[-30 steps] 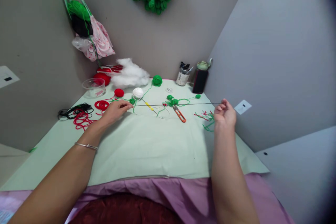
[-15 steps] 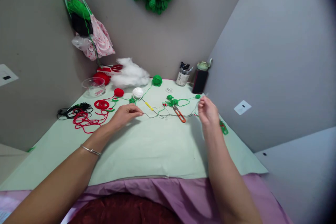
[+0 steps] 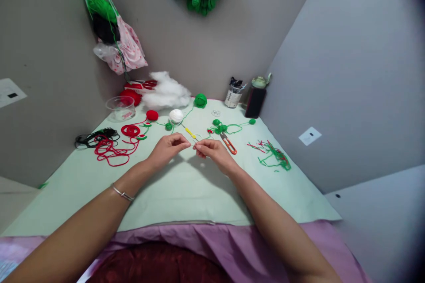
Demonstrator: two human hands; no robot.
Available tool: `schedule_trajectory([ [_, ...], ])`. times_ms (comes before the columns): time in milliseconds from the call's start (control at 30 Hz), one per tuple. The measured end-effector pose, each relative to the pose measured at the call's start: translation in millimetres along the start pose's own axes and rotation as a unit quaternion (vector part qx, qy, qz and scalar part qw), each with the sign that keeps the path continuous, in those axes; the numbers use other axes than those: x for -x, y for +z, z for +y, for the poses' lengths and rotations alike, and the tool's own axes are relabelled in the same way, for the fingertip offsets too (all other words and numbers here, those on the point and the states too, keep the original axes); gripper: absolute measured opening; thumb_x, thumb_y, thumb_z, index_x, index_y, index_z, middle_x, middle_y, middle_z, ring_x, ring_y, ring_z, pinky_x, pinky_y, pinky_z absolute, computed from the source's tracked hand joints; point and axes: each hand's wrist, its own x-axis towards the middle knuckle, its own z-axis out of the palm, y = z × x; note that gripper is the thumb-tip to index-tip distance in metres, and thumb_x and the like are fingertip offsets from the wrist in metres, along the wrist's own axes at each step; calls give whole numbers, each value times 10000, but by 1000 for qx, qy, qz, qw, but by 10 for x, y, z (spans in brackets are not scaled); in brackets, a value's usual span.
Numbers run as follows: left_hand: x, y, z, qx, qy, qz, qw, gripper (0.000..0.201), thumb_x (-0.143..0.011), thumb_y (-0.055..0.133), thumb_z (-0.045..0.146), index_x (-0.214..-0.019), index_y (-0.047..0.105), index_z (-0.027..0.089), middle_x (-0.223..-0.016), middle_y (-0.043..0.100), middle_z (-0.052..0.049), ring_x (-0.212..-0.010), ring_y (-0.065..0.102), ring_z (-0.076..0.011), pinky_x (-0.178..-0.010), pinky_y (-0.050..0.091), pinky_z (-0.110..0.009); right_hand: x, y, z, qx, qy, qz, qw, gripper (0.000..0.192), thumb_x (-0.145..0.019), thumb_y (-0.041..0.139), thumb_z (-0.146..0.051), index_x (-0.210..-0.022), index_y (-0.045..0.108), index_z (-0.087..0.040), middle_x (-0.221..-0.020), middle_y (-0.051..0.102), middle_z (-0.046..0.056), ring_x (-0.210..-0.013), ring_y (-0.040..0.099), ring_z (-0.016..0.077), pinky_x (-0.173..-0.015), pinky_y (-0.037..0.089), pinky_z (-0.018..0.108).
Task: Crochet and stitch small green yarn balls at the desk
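My left hand (image 3: pixel 170 149) is closed in a pinch, thumb against forefinger. My right hand (image 3: pixel 214 152) pinches right beside it, the fingertips almost touching. A thin dark thread runs between them, mostly hidden now by the fingers. Just beyond the fingertips lies a yellow-handled crochet hook (image 3: pixel 190 132), close to a white yarn ball (image 3: pixel 175 116). Orange-handled thread snips (image 3: pixel 229 145) lie to the right of my right hand, against some green crocheted pieces (image 3: pixel 219 127). Left of my left hand is a small red-and-green crocheted piece (image 3: pixel 141 137).
Loose red yarn (image 3: pixel 113 152) and black yarn (image 3: pixel 94 138) lie at left, near a clear plastic tub (image 3: pixel 120 110). White stuffing (image 3: pixel 166 93), a green yarn ball (image 3: pixel 200 101), a pen cup (image 3: pixel 233 97) and a dark bottle (image 3: pixel 255 101) line the back. Yarn scraps (image 3: pixel 275 157) lie at right.
My right hand has come in from the far right to meet my left hand, uncovering the yarn scraps. My left hand has shifted slightly right. The thread no longer stretches wide.
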Motion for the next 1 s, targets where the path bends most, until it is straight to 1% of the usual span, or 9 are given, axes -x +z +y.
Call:
schedule_trajectory([
  [100,-8,13,-16,82,-62,-59,993,283,-824,718,451,-767,710,174,-677,577,5,-653,477,-129,-644,374,-268,7,-34,-47,-4,-26,33,999,317,-753,780,-448,-820,718,-144,-652,604,-18,-612,481,86,-619,383,244],
  [200,-3,51,1,208,-108,-84,968,323,-807,749,478,-794,728,156,-686,556,1,-635,470,-110,-638,398,-247,5,-21,-58,-15,-40,59,997,324,-743,783,-451,-809,701,-145,-638,591,-21,-602,473,88,-607,369,248],
  [333,-11,104,12,355,-150,-80,919,276,-752,835,373,-832,746,124,-786,584,-12,-621,462,-66,-637,449,-207,-2,7,-40,-7,-63,88,994,319,-750,769,-455,-826,712,-151,-655,612,-9,-611,509,99,-618,406,256],
  [500,-34,111,-19,448,-158,-36,879,268,-683,896,288,-792,726,112,-726,554,11,-595,466,-48,-594,475,-177,6,63,2,26,-109,117,987,240,-772,745,-398,-832,721,-166,-716,673,22,-644,579,127,-630,467,267],
  [600,-31,100,-14,488,-141,-21,861,269,-684,897,269,-714,677,118,-686,509,31,-566,440,-41,-561,471,-172,35,119,31,104,-162,110,975,174,-820,710,-350,-829,730,-177,-749,690,32,-679,596,139,-648,476,268],
  [700,-24,99,-2,509,-140,-14,849,251,-709,878,255,-710,667,118,-702,513,28,-568,438,-41,-556,468,-174,72,162,61,223,-230,87,943,135,-886,663,-295,-847,742,-192,-800,705,40,-695,583,136,-663,462,263],
  [833,-18,122,1,479,-154,-14,864,228,-700,879,267,-769,723,115,-749,557,5,-599,453,-48,-569,449,-174,94,180,106,310,-282,70,905,145,-940,620,-267,-901,742,-199,-789,692,35,-645,550,126,-648,436,259],
  [900,-11,142,-8,431,-147,-17,890,266,-705,872,328,-829,762,121,-766,577,-6,-620,456,-58,-588,436,-181,97,182,117,325,-302,65,894,151,-953,606,-257,-917,737,-193,-777,682,34,-639,551,125,-641,428,257],
  [1000,17,174,-21,297,-110,-10,948,267,-765,810,394,-875,793,150,-795,625,-24,-670,474,-88,-645,420,-215,110,178,87,323,-314,59,891,152,-960,591,-241,-910,724,-184,-781,676,32,-630,547,120,-630,420,253],
])
